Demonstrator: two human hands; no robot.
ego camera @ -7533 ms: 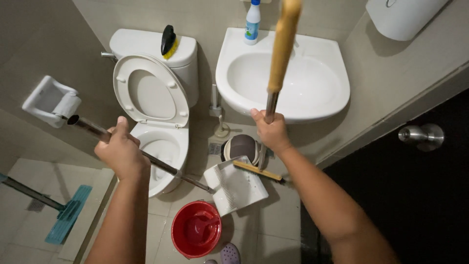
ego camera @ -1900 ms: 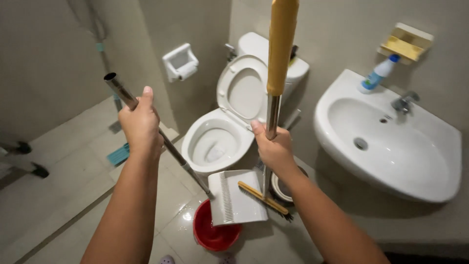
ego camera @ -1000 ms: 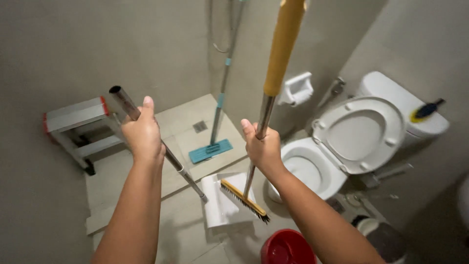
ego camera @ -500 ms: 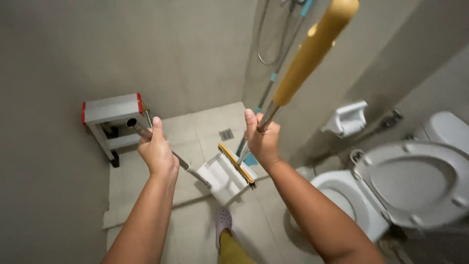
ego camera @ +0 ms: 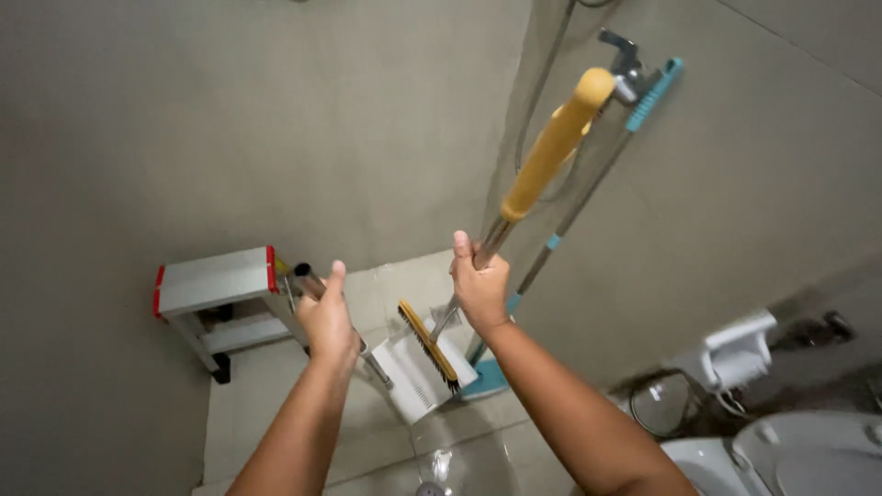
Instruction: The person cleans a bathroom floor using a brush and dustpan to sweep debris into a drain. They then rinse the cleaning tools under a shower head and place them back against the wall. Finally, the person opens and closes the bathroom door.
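Broom (ego camera: 514, 207) sits in the right hand (ego camera: 480, 289), whose fingers are closed around the metal pole just below the yellow grip, thumb pointing up. The pole is tilted, and its yellow brush head (ego camera: 428, 345) hangs low over the white dustpan (ego camera: 419, 375); whether they touch I cannot tell. The left hand (ego camera: 327, 317) is closed around the metal handle (ego camera: 307, 278) of the dustpan, thumb up, and the handle goes down to the pan above the floor. Behind the left hand stands a small step stool (ego camera: 217, 287) with red corners by the grey wall. Behind the right hand, a blue mop (ego camera: 588, 188) leans on the wall. At the lower right, part of a toilet (ego camera: 781, 459) shows.
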